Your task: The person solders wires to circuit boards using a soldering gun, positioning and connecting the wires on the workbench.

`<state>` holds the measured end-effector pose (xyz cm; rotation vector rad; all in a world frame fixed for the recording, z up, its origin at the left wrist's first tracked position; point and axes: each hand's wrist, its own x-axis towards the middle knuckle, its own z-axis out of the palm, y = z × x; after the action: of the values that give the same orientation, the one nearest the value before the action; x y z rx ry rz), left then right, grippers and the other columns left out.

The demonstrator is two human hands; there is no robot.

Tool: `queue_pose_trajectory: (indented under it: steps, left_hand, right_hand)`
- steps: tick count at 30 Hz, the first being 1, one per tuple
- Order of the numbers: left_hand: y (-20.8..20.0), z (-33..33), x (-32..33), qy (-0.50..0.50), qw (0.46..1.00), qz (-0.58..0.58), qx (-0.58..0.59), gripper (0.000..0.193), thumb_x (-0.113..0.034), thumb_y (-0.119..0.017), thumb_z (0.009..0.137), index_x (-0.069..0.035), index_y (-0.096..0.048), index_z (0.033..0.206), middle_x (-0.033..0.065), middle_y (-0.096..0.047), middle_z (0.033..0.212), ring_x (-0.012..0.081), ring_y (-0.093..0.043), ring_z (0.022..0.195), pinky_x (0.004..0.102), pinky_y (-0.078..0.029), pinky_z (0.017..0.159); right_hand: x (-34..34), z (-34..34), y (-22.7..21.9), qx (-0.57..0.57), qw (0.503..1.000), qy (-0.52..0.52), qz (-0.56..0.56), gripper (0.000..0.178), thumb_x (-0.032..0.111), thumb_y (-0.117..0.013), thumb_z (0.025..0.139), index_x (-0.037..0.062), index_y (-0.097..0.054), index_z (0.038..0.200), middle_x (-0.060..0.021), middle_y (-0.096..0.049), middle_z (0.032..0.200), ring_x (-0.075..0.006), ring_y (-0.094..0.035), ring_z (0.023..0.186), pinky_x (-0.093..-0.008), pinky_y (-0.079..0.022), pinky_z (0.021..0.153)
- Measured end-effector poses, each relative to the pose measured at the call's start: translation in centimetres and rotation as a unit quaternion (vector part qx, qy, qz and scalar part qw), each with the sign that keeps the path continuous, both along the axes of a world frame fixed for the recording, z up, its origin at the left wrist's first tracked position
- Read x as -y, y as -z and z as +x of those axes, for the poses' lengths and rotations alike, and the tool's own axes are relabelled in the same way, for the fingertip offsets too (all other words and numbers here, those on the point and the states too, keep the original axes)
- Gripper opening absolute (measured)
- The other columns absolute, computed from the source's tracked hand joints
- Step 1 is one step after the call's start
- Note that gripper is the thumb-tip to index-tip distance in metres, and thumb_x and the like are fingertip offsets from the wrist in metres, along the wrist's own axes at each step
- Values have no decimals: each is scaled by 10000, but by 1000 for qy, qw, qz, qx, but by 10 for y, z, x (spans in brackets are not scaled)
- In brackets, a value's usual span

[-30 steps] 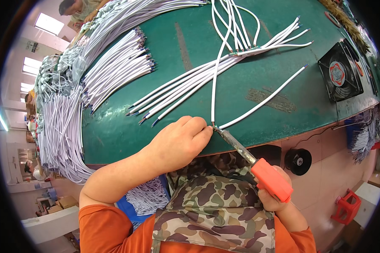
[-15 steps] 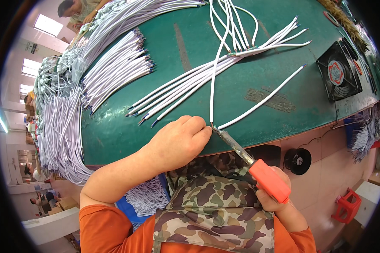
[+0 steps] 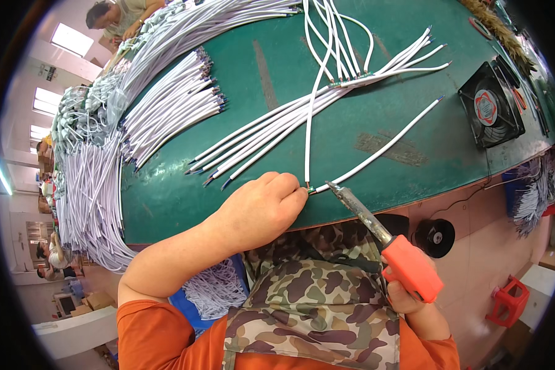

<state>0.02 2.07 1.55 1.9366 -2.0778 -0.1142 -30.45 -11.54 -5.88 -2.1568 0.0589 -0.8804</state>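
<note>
1. Pinching a small green board in the left hand, over the near edge of the table; hiding part of it behind the fingertips.
2. Grasping a soldering iron by its red handle in the right hand; holding the tip just right of the board, apart from it, close above a short wire. Hard to tell whether touching that wire.
3. Noting a long wire at the board's upper side, running up the table, and the short wire at its right end. Both apparently attached, judging by the lie of their ends.
4. Probably done: several joined boards lying together farther up the table, with white wires fanning out to either side.
5. Probably left: a stack of loose wires at upper left, beside a larger heap of white cords over the table's left side.
6. Judging the piece in hand nearly or fully joined. Too small to check the solder; impossible to count the remainder.
</note>
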Motion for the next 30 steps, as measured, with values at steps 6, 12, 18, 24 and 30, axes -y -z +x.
queue_pose_trajectory:
  steps: [6,12,18,24,30]
  left_hand:
    - [0,0,1,2,1000,-1,9,247,5,-666,730,-10,-655,976,102,-590,930,291,-605,780,390,-521,672]
    - [-15,0,8,19,998,34,41,216,-61,-662,732,-30,-646,946,101,-587,953,281,-604,834,400,-521,734]
    - [-25,19,44,177,975,49,123,105,-164,-561,843,-87,-577,912,88,-641,915,314,-555,1176,591,-232,1160]
    - [-77,30,106,349,804,450,170,422,-235,-706,846,-120,-632,1246,94,-712,1089,286,-670,1022,447,-500,905]
    - [-143,66,97,151,910,286,-258,301,-195,-767,852,-6,-693,1073,121,-725,986,195,-715,882,315,-577,785]
  right_hand:
    - [-4,3,0,-4,1000,13,23,524,207,-653,867,-64,-500,1289,-152,-625,1033,-301,-595,653,-406,-483,573]
    - [-2,-4,3,-3,1000,15,18,473,186,-655,858,-61,-545,1245,-162,-625,1046,-307,-591,637,-410,-485,568]
    - [13,0,-23,-9,996,85,12,434,159,-686,813,-64,-587,1172,-180,-625,1060,-299,-592,645,-387,-501,600]
    - [22,54,-58,132,977,112,122,460,181,-678,835,-66,-558,1204,-181,-621,1060,-278,-585,661,-365,-500,601]
    - [30,67,-78,177,965,82,173,488,203,-671,857,-68,-528,1236,-183,-618,1059,-257,-578,676,-343,-500,602]
